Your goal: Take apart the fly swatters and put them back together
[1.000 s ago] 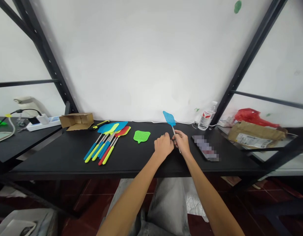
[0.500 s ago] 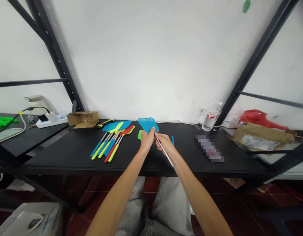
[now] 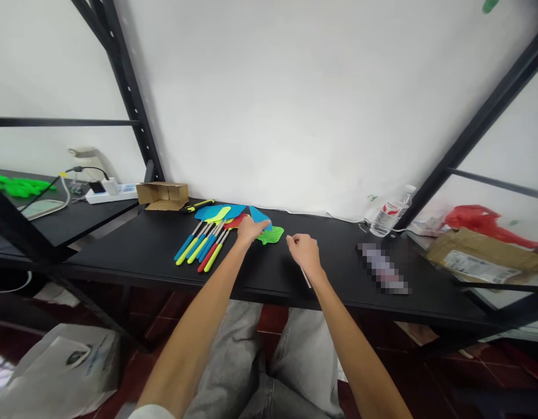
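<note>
My left hand (image 3: 250,229) is closed on a blue fly swatter head (image 3: 260,217), held above the table beside the pile. My right hand (image 3: 305,254) grips a thin metal rod (image 3: 306,279), whose lower end sticks out below the palm. Between the hands, a green mesh swatter head (image 3: 271,235) lies flat on the black table (image 3: 269,267). Several fly swatters (image 3: 203,244) with blue, yellow-green and red handles lie side by side just left of my left hand.
A small open cardboard box (image 3: 163,196) and a yellow-black cutter (image 3: 200,205) are at the back left. On the right stand a clear water bottle (image 3: 391,212) and a blurred-out item (image 3: 384,269). A cardboard parcel (image 3: 482,256) lies beyond the shelf post.
My hands have drawn apart. The blue swatter head has gone left with my left hand, off the rod, which stays in my right hand. The view has turned slightly.
</note>
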`<state>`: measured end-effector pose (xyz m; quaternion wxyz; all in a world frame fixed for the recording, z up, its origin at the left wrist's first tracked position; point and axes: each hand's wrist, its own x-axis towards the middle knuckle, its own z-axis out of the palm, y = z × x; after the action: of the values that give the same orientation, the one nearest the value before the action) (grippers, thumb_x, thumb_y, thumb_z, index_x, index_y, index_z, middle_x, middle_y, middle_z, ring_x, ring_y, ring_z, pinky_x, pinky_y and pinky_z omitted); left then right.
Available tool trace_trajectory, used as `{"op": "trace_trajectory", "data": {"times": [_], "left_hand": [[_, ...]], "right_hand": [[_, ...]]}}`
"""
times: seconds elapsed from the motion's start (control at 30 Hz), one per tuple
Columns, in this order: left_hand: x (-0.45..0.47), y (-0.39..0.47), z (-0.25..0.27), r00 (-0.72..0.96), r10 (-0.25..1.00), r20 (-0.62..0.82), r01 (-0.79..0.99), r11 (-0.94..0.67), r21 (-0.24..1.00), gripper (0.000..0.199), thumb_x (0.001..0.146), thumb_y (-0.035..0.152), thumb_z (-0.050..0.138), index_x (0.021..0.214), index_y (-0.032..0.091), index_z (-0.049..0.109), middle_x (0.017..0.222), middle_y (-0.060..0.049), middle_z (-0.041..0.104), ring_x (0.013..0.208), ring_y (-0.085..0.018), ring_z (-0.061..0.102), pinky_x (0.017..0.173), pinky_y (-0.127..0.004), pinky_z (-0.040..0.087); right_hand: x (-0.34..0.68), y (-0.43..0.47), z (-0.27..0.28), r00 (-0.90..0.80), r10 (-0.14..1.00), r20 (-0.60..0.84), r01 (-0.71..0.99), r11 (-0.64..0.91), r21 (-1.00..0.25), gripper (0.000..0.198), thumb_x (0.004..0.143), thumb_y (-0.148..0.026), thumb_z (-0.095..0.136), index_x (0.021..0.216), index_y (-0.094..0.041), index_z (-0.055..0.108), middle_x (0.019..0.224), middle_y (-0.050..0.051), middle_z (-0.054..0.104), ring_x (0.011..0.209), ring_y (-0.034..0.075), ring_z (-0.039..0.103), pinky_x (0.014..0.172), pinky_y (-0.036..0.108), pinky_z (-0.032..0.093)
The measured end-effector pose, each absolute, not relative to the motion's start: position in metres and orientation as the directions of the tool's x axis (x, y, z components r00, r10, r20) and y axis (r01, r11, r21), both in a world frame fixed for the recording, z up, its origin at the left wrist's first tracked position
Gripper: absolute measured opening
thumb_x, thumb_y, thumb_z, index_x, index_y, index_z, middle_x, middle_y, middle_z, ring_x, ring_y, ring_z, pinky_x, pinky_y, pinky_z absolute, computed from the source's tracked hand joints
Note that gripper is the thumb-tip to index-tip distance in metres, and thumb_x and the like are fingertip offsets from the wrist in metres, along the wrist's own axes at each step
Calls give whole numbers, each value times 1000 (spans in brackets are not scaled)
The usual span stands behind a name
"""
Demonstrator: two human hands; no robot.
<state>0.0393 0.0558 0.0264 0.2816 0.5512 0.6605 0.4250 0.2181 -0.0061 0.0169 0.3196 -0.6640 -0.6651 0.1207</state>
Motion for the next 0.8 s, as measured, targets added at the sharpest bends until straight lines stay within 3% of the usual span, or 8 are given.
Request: {"op": "trace_trajectory", "data": {"times": [0.1,0.23,0.37,0.47,0.57,0.67,0.8], "left_hand": [[35,46,19,-195,981,-8,623,131,771,39,69,55,71,73,16,67,79,-15,74,86,-31,71,77,-36,52],[36,34,18,-275,961,38,773,198,603,69,65,62,73,114,14,61,120,-23,67,117,-38,62,87,-40,50],[20,16,25,-258,951,171,904,174,391,73,79,66,60,128,13,52,114,-23,68,112,-37,64,86,-42,50],[-6,-2,28,-249,920,303,961,195,197,60,86,58,56,126,13,54,106,-20,70,103,-35,67,84,-42,51],[-30,-17,28,-240,925,295,970,237,46,41,87,49,59,109,16,64,106,-18,70,100,-34,68,83,-42,51],[-41,-24,26,-223,942,250,968,244,-53,35,87,47,59,98,15,69,100,-17,71,99,-34,68,82,-43,51],[-39,-24,24,-178,955,237,971,210,-116,34,89,44,57,98,14,69,99,-17,71,97,-33,69,81,-42,50]], "right_hand": [[212,9,19,169,953,250,908,-52,-416,22,93,-31,52,90,-18,69,93,16,71,93,29,68,77,35,46],[203,20,15,149,964,220,946,-73,-317,20,95,-24,51,107,-17,64,103,19,69,100,31,67,82,39,47],[200,25,7,140,964,228,966,-82,-244,20,97,-27,51,109,-15,61,107,19,67,102,31,67,84,40,48],[199,30,5,142,962,231,974,-95,-204,22,98,-28,49,111,-14,59,107,19,66,100,31,68,83,40,50],[198,36,3,129,963,235,977,-83,-196,22,98,-26,46,111,-13,59,104,19,66,97,30,68,79,39,50],[196,41,3,138,959,249,974,-86,-209,22,98,-23,45,112,-13,58,104,19,66,95,30,69,77,37,49],[197,42,4,154,954,259,962,-85,-260,25,97,-30,49,111,-13,59,104,18,66,95,32,68,77,38,48]]}}
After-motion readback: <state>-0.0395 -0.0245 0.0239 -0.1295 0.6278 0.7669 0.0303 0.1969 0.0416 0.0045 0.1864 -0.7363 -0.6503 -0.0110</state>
